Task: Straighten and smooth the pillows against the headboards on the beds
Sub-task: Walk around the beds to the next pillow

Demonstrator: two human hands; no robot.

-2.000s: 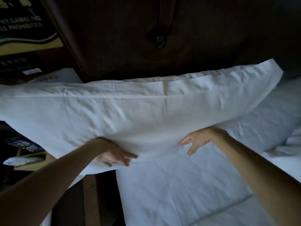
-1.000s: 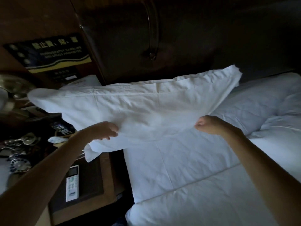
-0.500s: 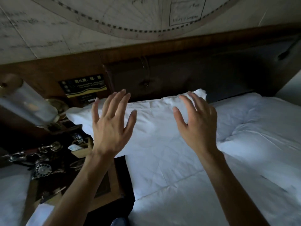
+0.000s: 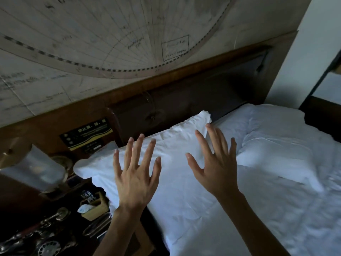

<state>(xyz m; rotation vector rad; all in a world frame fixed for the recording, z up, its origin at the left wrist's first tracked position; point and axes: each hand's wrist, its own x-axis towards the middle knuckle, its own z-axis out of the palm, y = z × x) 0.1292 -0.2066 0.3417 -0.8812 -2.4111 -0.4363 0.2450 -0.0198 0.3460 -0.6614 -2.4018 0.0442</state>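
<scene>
1. white cotton everywhere: near pillow lying along the dark headboard, its left corner overhanging the bedside clutter, its far right corner poking up against the board.
2. second pillow further right, rumpled, slumped onto the duvet, not squared to the headboard.
3. left hand raised over the near pillow, fingers spread wide, gripping nothing; contact with the fabric not discernible from this angle, looks apart from it.
4. right hand likewise splayed and empty, hovering over the pillow's right half, fingertips toward the headboard.
5. step in hand, by the look of it: pillow set down, smoothing pass about to start.
6. next move probably calls for flat palms pressed down and swept outward from the middle, then a nudge rightward to bring the overhanging left corner back onto the bed.
7. worth minding: lamp and telephone on the nightstand just beside that corner, easy to knock.
8. roughly midway; right-hand pillow looks untouched.
</scene>
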